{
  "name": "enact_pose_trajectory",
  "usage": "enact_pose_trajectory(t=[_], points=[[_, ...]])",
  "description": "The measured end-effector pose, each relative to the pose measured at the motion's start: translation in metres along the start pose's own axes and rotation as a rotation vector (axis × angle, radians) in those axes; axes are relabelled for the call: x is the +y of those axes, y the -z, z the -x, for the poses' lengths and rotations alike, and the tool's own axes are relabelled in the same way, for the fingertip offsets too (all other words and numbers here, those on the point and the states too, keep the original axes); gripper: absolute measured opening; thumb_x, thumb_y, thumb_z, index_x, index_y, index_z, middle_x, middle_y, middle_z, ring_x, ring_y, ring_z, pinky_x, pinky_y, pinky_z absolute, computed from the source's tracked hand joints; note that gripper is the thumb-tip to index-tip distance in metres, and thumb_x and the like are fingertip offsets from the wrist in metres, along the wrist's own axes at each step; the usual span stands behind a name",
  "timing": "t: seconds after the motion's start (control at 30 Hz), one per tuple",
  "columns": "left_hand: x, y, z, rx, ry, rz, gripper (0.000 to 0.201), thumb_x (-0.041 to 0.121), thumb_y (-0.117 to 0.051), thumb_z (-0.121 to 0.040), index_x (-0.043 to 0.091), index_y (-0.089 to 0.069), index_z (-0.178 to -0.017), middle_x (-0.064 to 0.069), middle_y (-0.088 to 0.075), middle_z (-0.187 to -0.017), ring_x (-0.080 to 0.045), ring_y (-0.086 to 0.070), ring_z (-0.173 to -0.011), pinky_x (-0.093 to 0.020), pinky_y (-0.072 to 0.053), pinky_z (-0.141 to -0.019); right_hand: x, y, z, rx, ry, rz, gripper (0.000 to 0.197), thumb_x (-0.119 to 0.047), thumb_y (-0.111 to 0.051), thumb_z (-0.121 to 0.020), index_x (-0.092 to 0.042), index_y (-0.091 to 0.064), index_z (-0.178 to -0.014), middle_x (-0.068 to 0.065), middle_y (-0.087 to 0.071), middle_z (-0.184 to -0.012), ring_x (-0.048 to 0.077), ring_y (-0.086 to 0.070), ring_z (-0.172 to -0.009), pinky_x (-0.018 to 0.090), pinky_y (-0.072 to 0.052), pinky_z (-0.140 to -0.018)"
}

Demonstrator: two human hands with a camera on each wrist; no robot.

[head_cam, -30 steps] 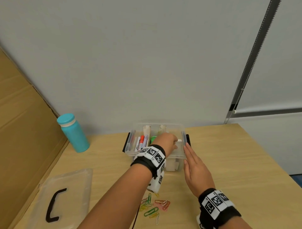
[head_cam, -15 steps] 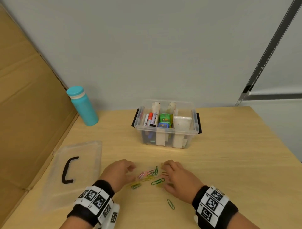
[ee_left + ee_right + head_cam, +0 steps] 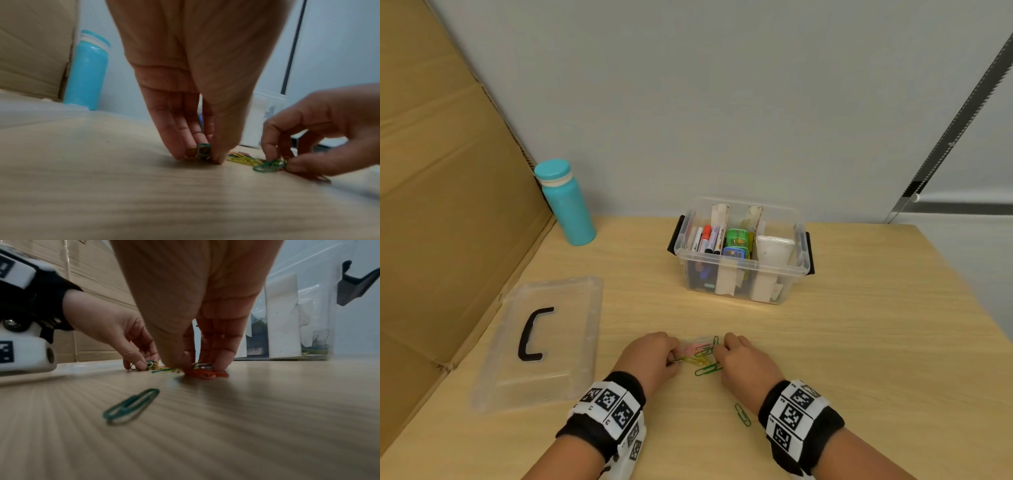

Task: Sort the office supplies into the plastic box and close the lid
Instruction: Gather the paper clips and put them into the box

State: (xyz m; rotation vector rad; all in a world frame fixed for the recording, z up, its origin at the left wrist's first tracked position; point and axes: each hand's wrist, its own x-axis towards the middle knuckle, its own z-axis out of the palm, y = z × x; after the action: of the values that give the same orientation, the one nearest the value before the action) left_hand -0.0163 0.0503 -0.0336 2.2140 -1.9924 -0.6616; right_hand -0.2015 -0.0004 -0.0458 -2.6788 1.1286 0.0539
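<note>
Both my hands work the paper clip pile, box open beyond them.

Far left of my grip the clear lid [image 3: 544,342] lies flat on the table [image 3: 859,342], with a teal bottle [image 3: 566,202] behind it against the cardboard. My left hand [image 3: 650,356] has fingers and thumb pressed together on a green paper clip [image 3: 203,149] at the pile's left edge. Between my hands lies the pile of coloured paper clips [image 3: 702,356]. My right hand [image 3: 746,366] pinches clips at the pile's right edge, fingertips [image 3: 218,356] down on red ones. One loose green clip [image 3: 742,414] lies nearer me, just beside my right wrist. Beyond both hands, well apart, the plastic box [image 3: 739,250] stands uncovered, with markers and other supplies in its compartments.
</note>
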Motion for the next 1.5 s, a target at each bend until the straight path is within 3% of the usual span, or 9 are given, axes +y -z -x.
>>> enact_pose_trajectory(t=[0.13, 0.33, 0.57, 0.77, 0.9, 1.07, 1.27, 1.37, 1.5], points=[[0.008, -0.001, -0.002, 0.006, -0.022, -0.149, 0.021, 0.026, -0.052, -0.089, 0.019, -0.061, -0.106, -0.002, -0.061, -0.106, -0.022, -0.059, -0.097, -0.028, -0.042, -0.075, -0.003, 0.003, -0.004, -0.037, -0.07, -0.01, 0.038, 0.003, -0.039, -0.088, -0.006, -0.048, -0.124, 0.013, -0.045, -0.121, 0.028, -0.044, -0.111, 0.035, -0.043, -0.078], [-0.002, -0.002, -0.001, 0.068, -0.02, 0.139, 0.021, 0.025, -0.058, -0.086, 0.022, -0.058, -0.107, 0.009, -0.059, -0.091, -0.01, -0.057, -0.082, -0.023, -0.048, -0.077, 0.013, 0.015, 0.004, 0.05, -0.088, -0.284, 0.021, -0.018, -0.052, -0.091, -0.016, -0.055, -0.112, 0.0, -0.05, -0.113, 0.014, -0.048, -0.094, 0.021, -0.04, -0.078], [-0.001, -0.002, -0.016, -0.026, -0.073, 0.29, 0.035, 0.02, -0.066, -0.083, 0.023, -0.057, -0.116, 0.012, -0.058, -0.086, 0.0, -0.052, -0.072, -0.011, -0.042, -0.071, 0.035, 0.024, 0.008, -0.206, -0.091, -0.169, 0.083, -0.042, -0.077, -0.069, -0.023, -0.035, -0.138, -0.004, -0.035, -0.128, 0.017, -0.034, -0.115, 0.03, -0.038, -0.1], [0.009, -0.007, -0.025, -0.018, -0.075, 0.205, 0.026, 0.022, -0.067, -0.082, 0.022, -0.061, -0.107, 0.012, -0.052, -0.084, -0.005, -0.05, -0.076, -0.013, -0.04, -0.068, 0.02, 0.013, -0.004, -0.081, -0.081, -0.171, 0.026, -0.023, -0.054, -0.093, -0.011, -0.052, -0.116, 0.005, -0.049, -0.12, 0.023, -0.049, -0.109, 0.029, -0.041, -0.087], [0.014, -0.007, -0.024, 0.027, -0.077, 0.156, 0.025, 0.024, -0.067, -0.084, 0.019, -0.063, -0.108, 0.007, -0.044, -0.104, -0.009, -0.053, -0.09, -0.021, -0.046, -0.085, 0.006, 0.009, -0.011, -0.093, -0.101, -0.026, 0.028, -0.006, -0.039, -0.094, -0.006, -0.049, -0.121, 0.013, -0.048, -0.123, 0.027, -0.049, -0.111, 0.034, -0.045, -0.086], [0.024, -0.002, -0.023, 0.003, -0.09, -0.061, 0.028, 0.026, -0.055, -0.091, 0.017, -0.058, -0.117, -0.003, -0.052, -0.119, -0.021, -0.054, -0.105, -0.032, -0.047, -0.087, 0.0, 0.006, -0.016, -0.106, -0.079, 0.086, 0.034, 0.002, -0.037, -0.091, -0.004, -0.045, -0.124, 0.016, -0.047, -0.124, 0.029, -0.049, -0.11, 0.036, -0.047, -0.083], [0.028, 0.001, -0.026, -0.051, -0.066, -0.108, 0.029, 0.027, -0.056, -0.088, 0.014, -0.055, -0.115, -0.005, -0.054, -0.118, -0.024, -0.057, -0.101, -0.032, -0.047, -0.085, 0.02, 0.024, -0.015, -0.097, -0.191, -0.315, 0.011, -0.02, -0.048, -0.094, -0.013, -0.056, -0.094, 0.005, -0.055, -0.09, 0.017, -0.05, -0.079, 0.027, -0.04, -0.071], [0.024, 0.003, -0.026, -0.061, -0.085, -0.07, 0.026, 0.028, -0.058, -0.087, 0.015, -0.057, -0.11, -0.002, -0.056, -0.112, -0.021, -0.057, -0.098, -0.03, -0.048, -0.086, 0.034, 0.05, -0.002, 0.047, -0.203, -0.589, 0.006, -0.022, -0.057, -0.092, -0.019, -0.058, -0.086, -0.004, -0.061, -0.083, 0.005, -0.054, -0.07, 0.014, -0.047, -0.068], [0.016, 0.001, -0.024, -0.032, -0.12, -0.029, 0.021, 0.026, -0.058, -0.087, 0.017, -0.056, -0.106, 0.003, -0.051, -0.098, -0.015, -0.053, -0.086, -0.026, -0.045, -0.08, 0.05, 0.107, 0.004, 0.429, -0.123, -0.53, 0.007, -0.019, -0.057, -0.091, -0.019, -0.061, -0.098, -0.011, -0.059, -0.09, 0.001, -0.057, -0.081, 0.012, -0.048, -0.069]])
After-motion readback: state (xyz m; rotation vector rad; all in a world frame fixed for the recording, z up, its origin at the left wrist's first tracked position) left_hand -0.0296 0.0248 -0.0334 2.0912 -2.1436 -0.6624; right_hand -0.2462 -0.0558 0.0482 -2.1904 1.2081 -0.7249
